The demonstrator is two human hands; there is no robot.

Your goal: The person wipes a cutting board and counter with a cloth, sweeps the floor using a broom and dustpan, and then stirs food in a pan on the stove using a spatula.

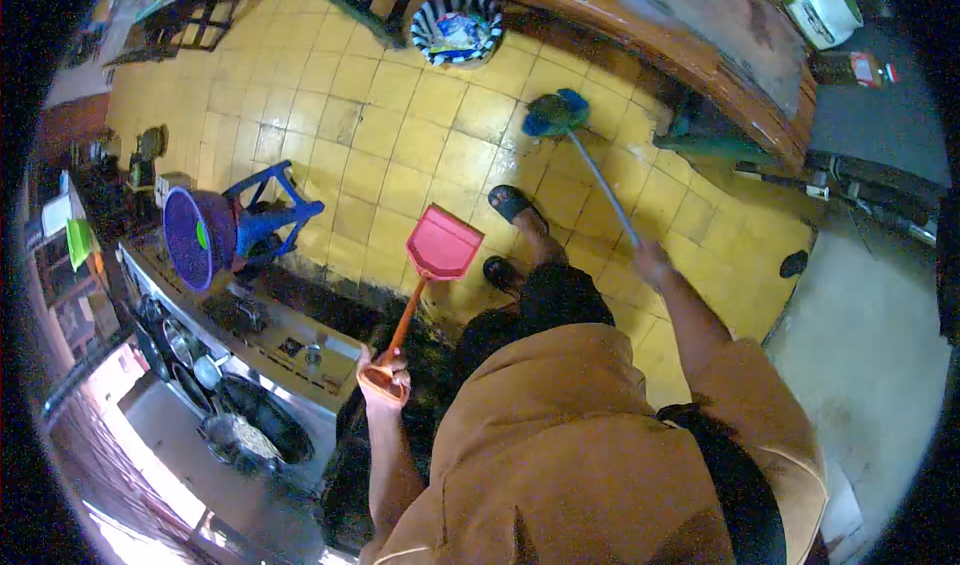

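Grip: left hand point(384, 375) is closed on the red dustpan point(440, 245) handle; right hand point(652, 262) is closed on the broom point(556, 114) stick.
Floor: yellow tiles point(400, 135), with the broom's head on them.
Room: blue stool point(270, 215) and stove point(260, 335) are nearby.

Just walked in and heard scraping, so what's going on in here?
A person in a brown shirt stands on the yellow tiled floor with cleaning tools in both hands. The left hand grips the orange handle of a pink dustpan, held above the tiles. The right hand holds a broom whose blue-green head reaches out over the floor. A stove stands at the left.
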